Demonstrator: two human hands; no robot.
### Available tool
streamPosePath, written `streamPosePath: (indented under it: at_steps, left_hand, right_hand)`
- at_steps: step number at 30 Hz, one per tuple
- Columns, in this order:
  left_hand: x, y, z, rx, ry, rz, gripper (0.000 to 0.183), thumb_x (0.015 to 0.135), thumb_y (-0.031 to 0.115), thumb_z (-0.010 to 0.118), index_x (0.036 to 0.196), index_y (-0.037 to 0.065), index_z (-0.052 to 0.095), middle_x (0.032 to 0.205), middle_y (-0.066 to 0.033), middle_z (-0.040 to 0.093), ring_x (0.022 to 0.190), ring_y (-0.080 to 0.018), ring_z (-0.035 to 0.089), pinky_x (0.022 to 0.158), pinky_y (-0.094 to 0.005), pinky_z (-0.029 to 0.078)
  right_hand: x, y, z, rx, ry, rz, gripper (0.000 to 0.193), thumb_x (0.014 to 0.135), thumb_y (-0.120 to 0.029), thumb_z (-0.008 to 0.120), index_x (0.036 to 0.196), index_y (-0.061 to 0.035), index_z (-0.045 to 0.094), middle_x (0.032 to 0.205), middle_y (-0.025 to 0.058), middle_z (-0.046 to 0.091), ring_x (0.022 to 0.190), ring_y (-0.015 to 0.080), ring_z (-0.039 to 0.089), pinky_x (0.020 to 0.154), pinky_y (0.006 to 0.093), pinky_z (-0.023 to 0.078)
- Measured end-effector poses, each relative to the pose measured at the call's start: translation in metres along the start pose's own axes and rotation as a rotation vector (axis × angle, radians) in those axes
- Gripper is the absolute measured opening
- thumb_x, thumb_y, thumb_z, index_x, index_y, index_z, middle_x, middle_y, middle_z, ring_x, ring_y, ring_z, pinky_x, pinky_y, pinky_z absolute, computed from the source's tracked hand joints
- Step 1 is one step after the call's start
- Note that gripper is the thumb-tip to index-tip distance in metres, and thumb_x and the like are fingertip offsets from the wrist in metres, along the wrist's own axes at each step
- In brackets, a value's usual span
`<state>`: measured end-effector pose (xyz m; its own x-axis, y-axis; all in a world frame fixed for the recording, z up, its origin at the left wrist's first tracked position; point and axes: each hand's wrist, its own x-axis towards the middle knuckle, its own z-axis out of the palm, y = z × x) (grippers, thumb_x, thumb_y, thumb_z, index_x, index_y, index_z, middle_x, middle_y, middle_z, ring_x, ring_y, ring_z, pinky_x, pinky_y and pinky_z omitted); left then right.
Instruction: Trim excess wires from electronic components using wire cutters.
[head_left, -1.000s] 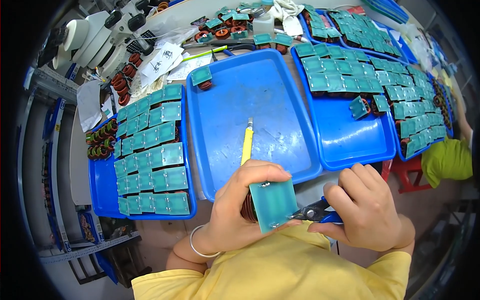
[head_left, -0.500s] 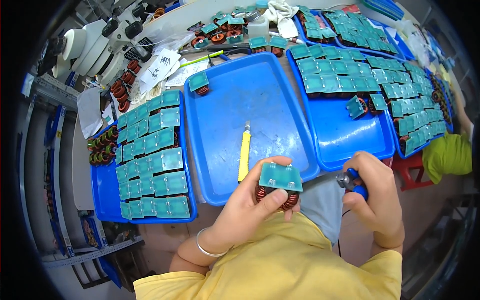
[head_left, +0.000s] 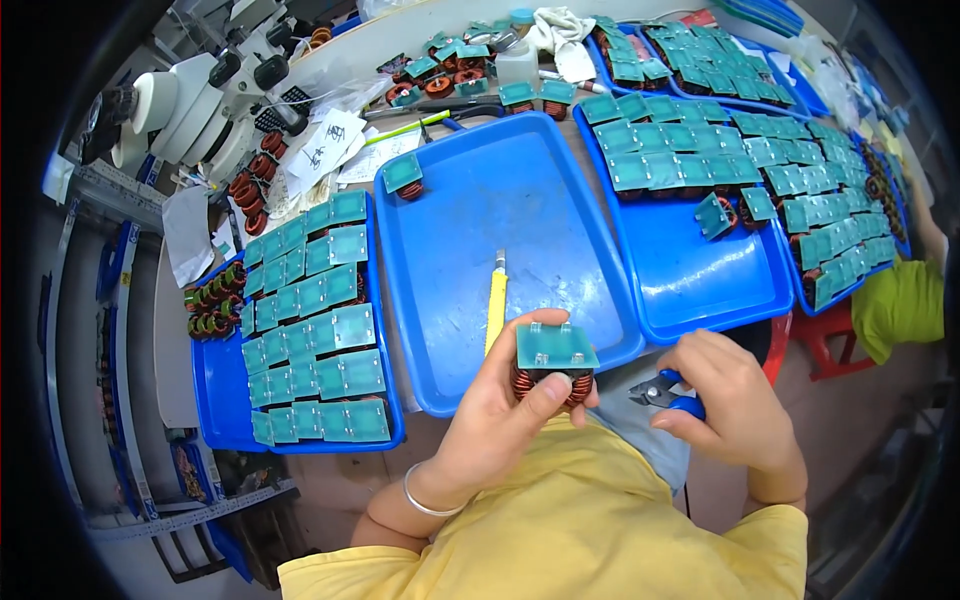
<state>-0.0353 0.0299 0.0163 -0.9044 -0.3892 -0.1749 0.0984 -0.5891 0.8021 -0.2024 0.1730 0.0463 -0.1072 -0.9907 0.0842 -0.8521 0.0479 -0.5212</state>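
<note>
My left hand (head_left: 510, 395) grips a copper-wound coil (head_left: 575, 388) topped by a green circuit board (head_left: 556, 346), with the thumb pressed on the near side of the winding. Short metal pins stand up from the board. Wrapped round blue-handled cutting pliers (head_left: 664, 392) is my right hand (head_left: 728, 395); their jaws point left toward the coil, a small distance off. Between me and the middle blue tray (head_left: 470, 190), the held coil hangs over my lap. A yellow utility knife (head_left: 497, 298) lies in that tray, its lower end hidden behind my left hand.
One boarded coil (head_left: 404, 175) sits in the middle tray's far left corner. Trays of boarded coils stand at left (head_left: 225, 420) and right (head_left: 700, 290). Papers (head_left: 330, 145), a white microscope (head_left: 195, 90) and more coils (head_left: 440, 85) lie farther back. Another person's green sleeve (head_left: 900, 310) shows at right.
My right hand has moved left with the pliers, bringing the jaws closer to the coil. The board in my left hand has turned slightly to level. The whole view has shifted a little.
</note>
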Motion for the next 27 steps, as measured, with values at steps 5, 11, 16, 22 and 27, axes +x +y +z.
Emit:
streamPosePath:
  at_steps: [5, 11, 16, 22, 27]
  left_hand:
    - [-0.002, 0.001, 0.0, 0.193, -0.008, 0.042, 0.059, 0.079, 0.022, 0.066, 0.124, 0.004, 0.033, 0.108, -0.0096, 0.048, 0.092, -0.0154, 0.052, 0.074, -0.0269, 0.044]
    - [-0.004, 0.0, -0.002, 0.358, -0.07, 0.181, 0.062, 0.073, 0.004, 0.071, 0.123, 0.003, 0.033, 0.112, -0.0057, 0.041, 0.101, -0.0117, 0.046, 0.086, -0.025, 0.04]
    - [-0.004, 0.002, -0.003, 0.444, -0.097, 0.224, 0.063, 0.071, 0.006, 0.073, 0.122, 0.003, 0.036, 0.112, -0.0064, 0.042, 0.101, -0.0136, 0.046, 0.086, -0.0264, 0.04]
    - [-0.003, 0.005, -0.003, 0.577, -0.088, 0.292, 0.06, 0.068, 0.01, 0.076, 0.117, 0.002, 0.042, 0.11, -0.0096, 0.044, 0.099, -0.0188, 0.048, 0.084, -0.0291, 0.04]
    - [-0.003, 0.01, -0.003, 0.713, -0.117, 0.378, 0.064, 0.065, 0.01, 0.077, 0.117, 0.002, 0.042, 0.107, -0.0116, 0.047, 0.097, -0.0235, 0.049, 0.083, -0.0311, 0.04]
  right_hand:
    - [0.016, -0.013, 0.0, -0.017, 0.153, -0.085, 0.048, 0.071, -0.046, 0.064, 0.08, -0.0008, 0.05, 0.069, 0.0113, 0.045, 0.063, 0.0283, 0.046, 0.057, 0.0353, 0.037]
    - [0.018, -0.024, -0.002, -0.105, 0.105, -0.109, 0.046, 0.069, -0.045, 0.066, 0.079, -0.0027, 0.05, 0.071, 0.0101, 0.045, 0.062, 0.0274, 0.046, 0.057, 0.0351, 0.036]
    - [0.018, -0.026, -0.008, -0.174, 0.073, -0.141, 0.04, 0.071, -0.04, 0.067, 0.077, -0.0051, 0.049, 0.067, 0.0073, 0.043, 0.06, 0.0218, 0.048, 0.054, 0.0302, 0.035]
    - [0.018, -0.027, -0.01, -0.174, 0.067, -0.166, 0.039, 0.072, -0.04, 0.066, 0.075, -0.0054, 0.048, 0.066, 0.007, 0.04, 0.058, 0.0217, 0.045, 0.053, 0.0304, 0.034]
    - [0.017, -0.028, -0.011, -0.175, 0.046, -0.168, 0.039, 0.072, -0.04, 0.066, 0.074, -0.0056, 0.047, 0.067, 0.0072, 0.04, 0.06, 0.0222, 0.045, 0.054, 0.0311, 0.034]
